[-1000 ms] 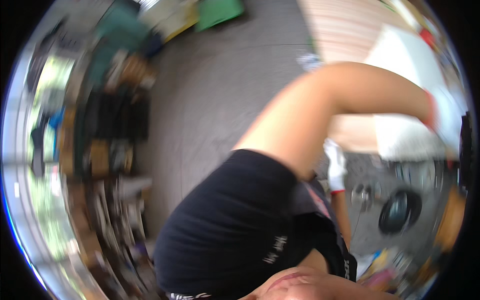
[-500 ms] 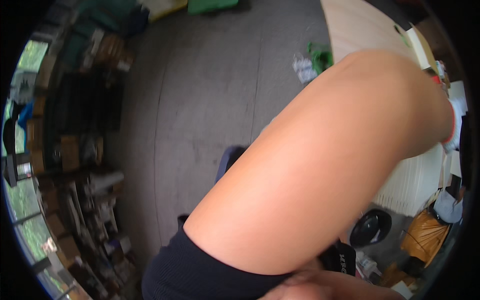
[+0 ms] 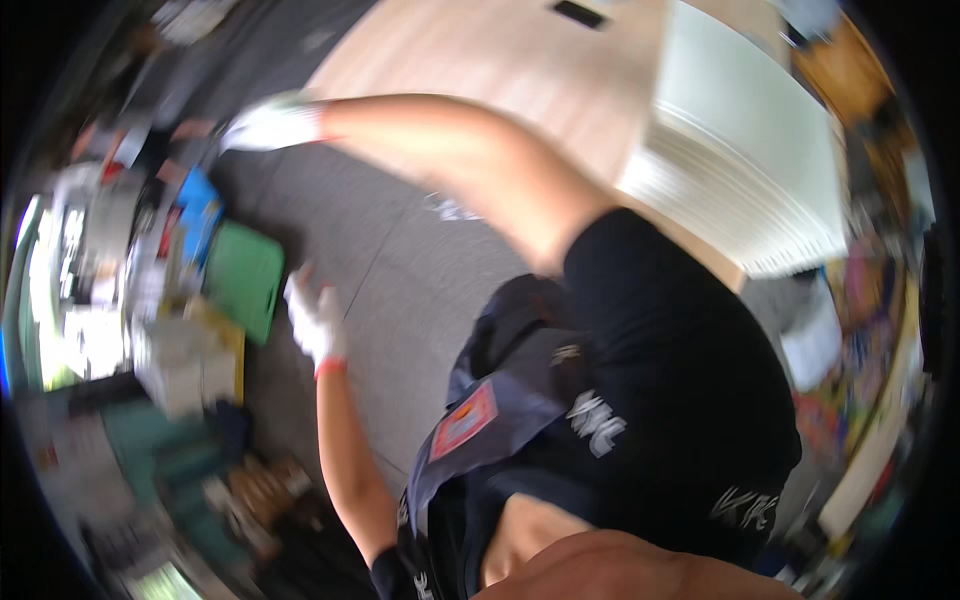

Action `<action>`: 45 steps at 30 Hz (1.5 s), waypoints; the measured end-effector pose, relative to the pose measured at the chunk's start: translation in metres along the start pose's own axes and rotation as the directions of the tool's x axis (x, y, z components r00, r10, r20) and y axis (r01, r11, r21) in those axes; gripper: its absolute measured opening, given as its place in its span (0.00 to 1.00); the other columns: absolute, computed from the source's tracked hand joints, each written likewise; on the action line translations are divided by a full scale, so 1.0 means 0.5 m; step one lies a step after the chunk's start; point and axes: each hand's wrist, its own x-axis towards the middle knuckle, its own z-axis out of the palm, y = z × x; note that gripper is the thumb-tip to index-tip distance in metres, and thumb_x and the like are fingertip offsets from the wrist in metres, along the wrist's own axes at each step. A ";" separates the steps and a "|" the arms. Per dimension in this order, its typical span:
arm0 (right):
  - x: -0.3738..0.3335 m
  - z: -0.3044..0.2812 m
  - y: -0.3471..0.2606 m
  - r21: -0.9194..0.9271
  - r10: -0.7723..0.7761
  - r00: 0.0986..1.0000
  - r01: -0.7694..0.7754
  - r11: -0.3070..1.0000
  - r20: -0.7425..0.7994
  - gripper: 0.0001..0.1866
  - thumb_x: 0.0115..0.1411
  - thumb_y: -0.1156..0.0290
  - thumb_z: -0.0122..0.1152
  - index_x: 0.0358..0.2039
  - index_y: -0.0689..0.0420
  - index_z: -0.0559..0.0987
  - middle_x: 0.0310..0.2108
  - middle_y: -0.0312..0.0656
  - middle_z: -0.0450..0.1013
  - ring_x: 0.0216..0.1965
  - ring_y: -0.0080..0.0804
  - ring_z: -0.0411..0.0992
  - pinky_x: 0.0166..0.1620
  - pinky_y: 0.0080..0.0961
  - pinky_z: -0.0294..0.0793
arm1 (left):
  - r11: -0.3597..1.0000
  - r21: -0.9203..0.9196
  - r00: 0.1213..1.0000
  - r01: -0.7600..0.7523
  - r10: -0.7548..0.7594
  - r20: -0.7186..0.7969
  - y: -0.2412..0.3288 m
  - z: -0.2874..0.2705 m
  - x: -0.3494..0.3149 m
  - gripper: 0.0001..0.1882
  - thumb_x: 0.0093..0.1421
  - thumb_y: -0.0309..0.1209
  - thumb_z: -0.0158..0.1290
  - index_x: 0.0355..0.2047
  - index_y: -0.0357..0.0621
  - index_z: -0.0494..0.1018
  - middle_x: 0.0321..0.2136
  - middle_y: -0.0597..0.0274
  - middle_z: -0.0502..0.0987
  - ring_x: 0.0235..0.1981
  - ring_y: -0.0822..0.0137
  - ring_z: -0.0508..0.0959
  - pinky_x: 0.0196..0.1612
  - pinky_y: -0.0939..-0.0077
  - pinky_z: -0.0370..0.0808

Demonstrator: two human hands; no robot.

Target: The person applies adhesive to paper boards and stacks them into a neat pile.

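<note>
My left hand [image 3: 316, 325], in a white glove with a red cuff, is held up over the grey floor. Its fingers are apart and hold nothing. Nearest to it is a green plastic piece [image 3: 245, 280], which looks like a stool or a crate. My right hand [image 3: 270, 124], also gloved in white, stretches far across to the upper left, past the edge of a pale wooden tabletop [image 3: 480, 65]. Motion smears its fingers, so whether it holds anything is unclear. A dark apron [image 3: 510, 430] with a red patch hangs on my front.
A thick stack of white sheets or panels [image 3: 745, 140] lies on the tabletop at the right. A flat black object [image 3: 580, 13] rests at the far edge. White scraps [image 3: 452, 207] lie on the floor below. Boxes [image 3: 185, 365] and a blue item [image 3: 200, 205] crowd the left side.
The view has swung round, bringing the tabletop and white stack toward the upper middle. An arm that filled the picture has moved away; both gloved hands now show at the left.
</note>
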 end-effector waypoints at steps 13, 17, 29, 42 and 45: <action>0.317 0.094 0.044 -0.354 0.353 0.917 -0.272 0.895 0.188 0.28 0.70 0.48 0.45 0.62 0.50 0.74 0.61 0.41 0.71 0.61 0.37 0.69 0.61 0.30 0.67 | 0.868 0.189 0.799 0.460 -0.497 0.340 -0.809 0.058 0.071 0.30 0.62 0.44 0.50 0.62 0.43 0.66 0.56 0.47 0.75 0.57 0.50 0.75 0.59 0.65 0.70; 0.287 -0.003 0.096 -0.651 0.658 0.732 -0.414 0.636 0.177 0.30 0.69 0.45 0.44 0.63 0.49 0.73 0.63 0.41 0.69 0.63 0.38 0.67 0.63 0.31 0.64 | 0.925 0.167 0.846 0.341 -0.379 0.374 -0.785 -0.024 0.261 0.30 0.61 0.45 0.49 0.61 0.47 0.66 0.56 0.46 0.76 0.57 0.47 0.75 0.58 0.63 0.70; -0.498 -0.241 0.476 -0.552 0.890 -0.058 -0.766 -0.331 -0.453 0.40 0.64 0.40 0.52 0.70 0.50 0.61 0.66 0.50 0.64 0.66 0.47 0.63 0.67 0.38 0.61 | 0.693 -0.607 0.579 -0.389 0.697 0.423 -0.117 0.172 0.997 0.23 0.61 0.39 0.52 0.56 0.46 0.74 0.50 0.53 0.80 0.51 0.54 0.79 0.56 0.68 0.74; -0.618 -0.004 0.313 -0.499 0.671 0.108 -0.756 -0.424 -0.734 0.34 0.70 0.40 0.40 0.68 0.47 0.65 0.69 0.44 0.60 0.71 0.40 0.55 0.71 0.49 0.46 | -0.271 -0.609 -0.460 -0.746 0.871 0.175 0.667 0.282 1.057 0.25 0.61 0.51 0.48 0.55 0.57 0.73 0.45 0.55 0.81 0.46 0.52 0.80 0.47 0.55 0.75; -0.633 -0.115 0.294 -0.546 0.511 0.325 -0.750 -0.373 -0.796 0.32 0.71 0.43 0.41 0.67 0.49 0.65 0.70 0.46 0.59 0.71 0.42 0.54 0.73 0.46 0.44 | -0.391 -0.581 -0.551 -0.714 0.826 0.121 0.760 0.304 1.025 0.26 0.61 0.50 0.48 0.56 0.58 0.72 0.45 0.56 0.81 0.46 0.53 0.80 0.47 0.55 0.75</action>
